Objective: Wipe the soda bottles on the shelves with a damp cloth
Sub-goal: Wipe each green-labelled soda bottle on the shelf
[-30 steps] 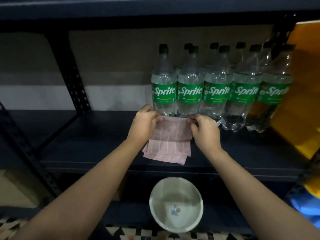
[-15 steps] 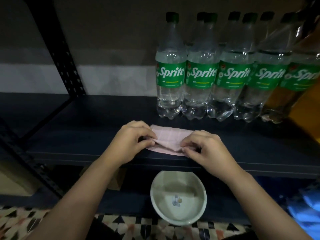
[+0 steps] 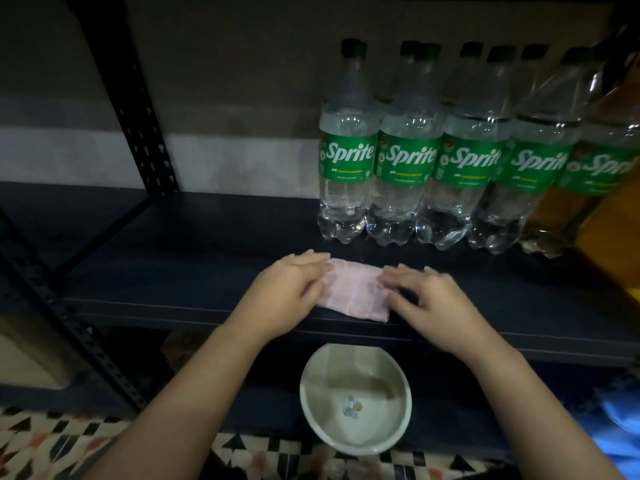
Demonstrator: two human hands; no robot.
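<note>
A folded pink cloth (image 3: 349, 292) lies flat on the dark shelf (image 3: 173, 258), near its front edge. My left hand (image 3: 287, 292) rests on the cloth's left end with fingers laid fairly flat. My right hand (image 3: 429, 299) touches the cloth's right end with fingers spread; it is slightly blurred. Behind the cloth stand several clear Sprite bottles (image 3: 346, 157) with green labels and caps, in rows at the right half of the shelf. A second row is partly hidden behind the front one.
A pale bowl (image 3: 304, 393) holding water sits on the lower level below my hands. A yellow object (image 3: 616, 237) crowds the shelf's right end, with something blue (image 3: 623, 427) below it. A perforated metal upright (image 3: 138, 109) stands at left. Patterned floor tiles (image 3: 52, 441) show at the bottom.
The cloth has been folded down into a narrower strip and laid flat. My fingers went from pinching its edges to resting on top, and the view has moved closer to the shelf.
</note>
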